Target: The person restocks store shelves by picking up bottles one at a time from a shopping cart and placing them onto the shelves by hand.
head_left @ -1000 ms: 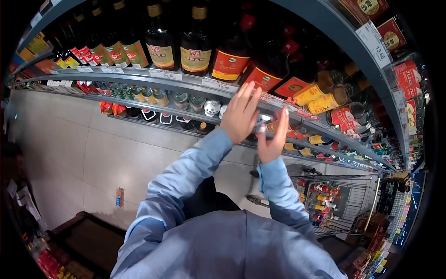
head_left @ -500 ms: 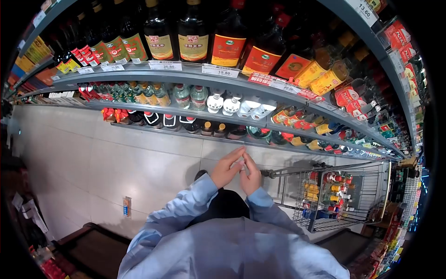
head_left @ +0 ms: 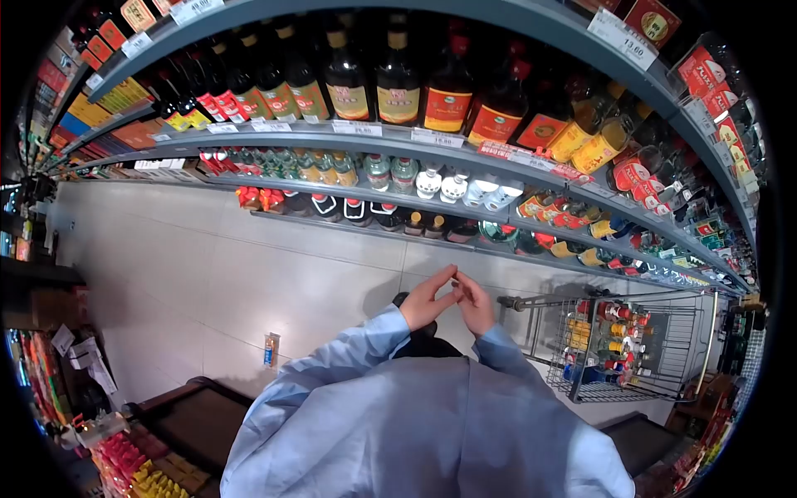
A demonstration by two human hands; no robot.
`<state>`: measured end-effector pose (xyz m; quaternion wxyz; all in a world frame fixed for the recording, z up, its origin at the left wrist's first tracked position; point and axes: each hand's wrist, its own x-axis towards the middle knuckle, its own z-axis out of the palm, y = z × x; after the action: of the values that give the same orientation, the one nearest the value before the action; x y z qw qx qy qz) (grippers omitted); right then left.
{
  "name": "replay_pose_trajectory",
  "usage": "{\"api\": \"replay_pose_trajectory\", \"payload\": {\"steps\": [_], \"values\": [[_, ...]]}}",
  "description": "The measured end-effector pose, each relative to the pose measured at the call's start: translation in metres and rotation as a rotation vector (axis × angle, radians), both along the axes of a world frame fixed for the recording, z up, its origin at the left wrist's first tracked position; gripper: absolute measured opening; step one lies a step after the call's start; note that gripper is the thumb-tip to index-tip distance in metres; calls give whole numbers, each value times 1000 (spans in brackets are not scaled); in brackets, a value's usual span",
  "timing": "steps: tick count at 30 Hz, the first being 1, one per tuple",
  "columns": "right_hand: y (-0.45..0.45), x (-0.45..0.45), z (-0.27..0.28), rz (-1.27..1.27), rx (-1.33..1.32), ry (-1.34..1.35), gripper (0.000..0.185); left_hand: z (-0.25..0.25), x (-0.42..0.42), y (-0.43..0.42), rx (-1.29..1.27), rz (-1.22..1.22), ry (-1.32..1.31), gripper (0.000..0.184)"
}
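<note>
My left hand [head_left: 427,302] and my right hand [head_left: 476,305] are held together in front of my body, fingertips meeting, with nothing visible between them. Both have their fingers stretched out. They are above the tiled floor, below the edge of the bottom shelf. Beyond them stand shelves of bottles: dark bottles with red labels [head_left: 447,108] on the upper shelf, white bottles [head_left: 428,183] on the one beneath. Neither hand touches a bottle or the shelf.
A wire shopping cart [head_left: 706,344] holding several bottles is at my right. A small orange and blue packet [head_left: 270,350] lies on the floor to the left. Dark low stands and colourful packets [head_left: 120,456] are behind at the lower left.
Both hands have drawn back from the upper shelf edge to in front of my body and come together. The view has turned, so shelves and cart appear further right.
</note>
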<state>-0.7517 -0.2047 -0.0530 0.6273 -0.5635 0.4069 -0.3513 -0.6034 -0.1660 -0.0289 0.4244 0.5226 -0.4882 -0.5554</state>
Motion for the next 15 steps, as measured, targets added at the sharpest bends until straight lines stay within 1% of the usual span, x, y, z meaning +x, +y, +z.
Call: {"api": "replay_pose_trajectory", "payload": {"steps": [2, 4, 10, 11, 14, 15], "values": [[-8, -5, 8, 82, -12, 46, 37, 17, 4, -2, -7, -4, 3, 53], [-13, -10, 19, 134, -10, 104, 36, 28, 7, -6, -4, -4, 74, 53], [-9, -26, 45, 88, 38, -29, 37, 38, -2, -10, 13, -105, 203, 46], [-7, -28, 46, 83, 40, -52, 37, 41, -2, -10, -10, -126, 173, 46], [-4, -33, 43, 126, 35, -5, 41, 52, 3, -4, -63, -183, 58, 46], [-2, -33, 44, 133, 33, 5, 42, 52, 6, -1, -37, -174, 99, 46]]}}
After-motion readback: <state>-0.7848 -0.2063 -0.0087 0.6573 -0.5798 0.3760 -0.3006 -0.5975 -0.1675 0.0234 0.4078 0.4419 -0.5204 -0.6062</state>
